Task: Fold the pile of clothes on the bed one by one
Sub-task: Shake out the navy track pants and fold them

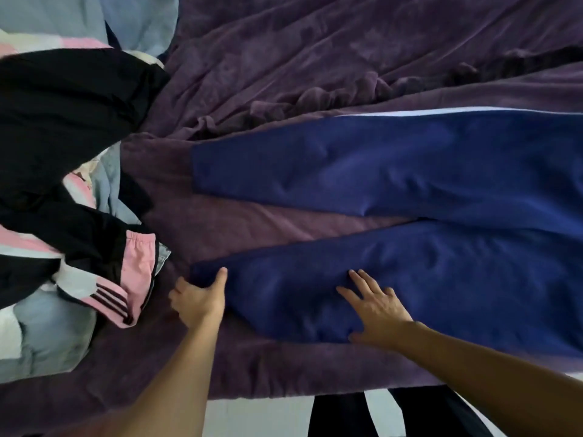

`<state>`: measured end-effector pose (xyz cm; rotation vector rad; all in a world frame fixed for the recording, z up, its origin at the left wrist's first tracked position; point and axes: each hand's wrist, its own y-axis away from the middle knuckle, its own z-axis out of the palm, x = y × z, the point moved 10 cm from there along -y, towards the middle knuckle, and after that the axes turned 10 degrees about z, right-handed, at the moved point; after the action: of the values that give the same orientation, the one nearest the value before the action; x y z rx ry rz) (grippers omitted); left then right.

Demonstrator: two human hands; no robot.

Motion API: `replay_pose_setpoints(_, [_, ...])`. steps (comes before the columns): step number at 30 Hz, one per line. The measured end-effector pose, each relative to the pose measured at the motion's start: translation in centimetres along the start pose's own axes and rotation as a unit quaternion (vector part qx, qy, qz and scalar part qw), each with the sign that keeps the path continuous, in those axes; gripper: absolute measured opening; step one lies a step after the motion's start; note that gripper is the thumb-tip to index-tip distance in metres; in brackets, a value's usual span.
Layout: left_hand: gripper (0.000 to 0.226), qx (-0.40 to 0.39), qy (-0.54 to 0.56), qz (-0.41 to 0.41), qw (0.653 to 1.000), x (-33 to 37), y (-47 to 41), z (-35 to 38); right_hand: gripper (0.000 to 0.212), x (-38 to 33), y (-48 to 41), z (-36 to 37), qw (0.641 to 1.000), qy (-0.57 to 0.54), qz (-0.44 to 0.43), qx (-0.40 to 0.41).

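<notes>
One pair of blue trousers (394, 181), head view: it lay spread flat on the purple bedcover (315, 58), with both cuff ends pointing left and the waist out of frame at the right. A white side stripe (441, 112) ran along the far edge. The near leg (315, 294) and far leg (347, 165) lay apart in a narrow V, with bedcover showing between them. The left hand (197, 298) gripped the cuff end of the near leg, thumb on top of the cloth and fingers tucked under the hem, mostly hidden. The right hand (377, 310) rested flat on the same leg nearer the waist, fingers straight and spread, pressing the cloth down. The pile of clothes (63, 190) sat at the left, just beside the cuff ends. It included a black garment (63, 105) and a pink cuff (138, 269) with dark stripes. The step in hand appeared to be laying the near leg over the far one. It would go best with the cuff lifted only a little and carried across until hem met hem and the seams lined up. The flat hand would meanwhile hold the cloth taut against bunching, then sweep toward the waist to press out creases. The soft, rumpled bedcover might drag the fabric askew, and the cuff should be kept off the pile.
</notes>
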<state>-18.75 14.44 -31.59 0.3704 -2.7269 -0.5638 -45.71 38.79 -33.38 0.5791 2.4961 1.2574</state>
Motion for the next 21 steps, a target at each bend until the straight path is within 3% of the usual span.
replay_pose_setpoints(2, [0.071, -0.036, 0.028, -0.024, 0.999, -0.8, -1.0, 0.3, 0.09, 0.0, 0.2, 1.0, 0.999, 0.023, 0.024, 0.008])
replay_pose_setpoints(4, [0.043, -0.11, 0.051, 0.038, 0.992, 1.0, -1.6, 1.2, 0.065, 0.0, 0.1, 0.4, 0.998, 0.027, 0.037, 0.039])
replay_pose_setpoints(7, [0.033, -0.111, 0.106, 0.124, 0.98, 5.8, -2.5, 0.2, 0.035, 0.3, -0.4, -2.0, 0.995, 0.007, 0.045, 0.087])
replay_pose_setpoints(11, [0.02, -0.077, 0.213, 0.192, 0.955, 13.1, -5.1, -1.8, 0.032, 2.7, -1.7, -7.9, 0.977, -0.092, 0.063, 0.184])
replay_pose_setpoints(13, [0.029, -0.125, 0.238, 0.192, 0.944, 14.5, -5.9, -1.4, 0.043, 4.1, -3.0, -10.7, 0.961, -0.148, 0.074, 0.223])
replay_pose_setpoints(15, [0.042, -0.237, 0.195, 0.173, 0.936, 13.7, -5.3, 0.8, 0.053, 5.3, -4.8, -12.1, 0.957, -0.174, 0.093, 0.212])
replay_pose_setpoints(17, [0.048, -0.322, 0.07, 0.173, 0.928, 11.0, -3.8, 3.0, 0.06, 6.1, -6.6, -11.9, 0.966, -0.175, 0.117, 0.152])
replay_pose_setpoints(19, [0.03, -0.303, 0.045, 0.173, 0.936, 9.1, -3.5, 3.4, 0.059, 6.4, -7.7, -11.1, 0.977, -0.133, 0.133, 0.1])
replay_pose_setpoints(21, [0.006, -0.222, 0.162, 0.117, 0.954, 8.1, -4.0, 1.6, 0.047, 6.7, -7.8, -10.7, 0.978, -0.106, 0.153, 0.091])
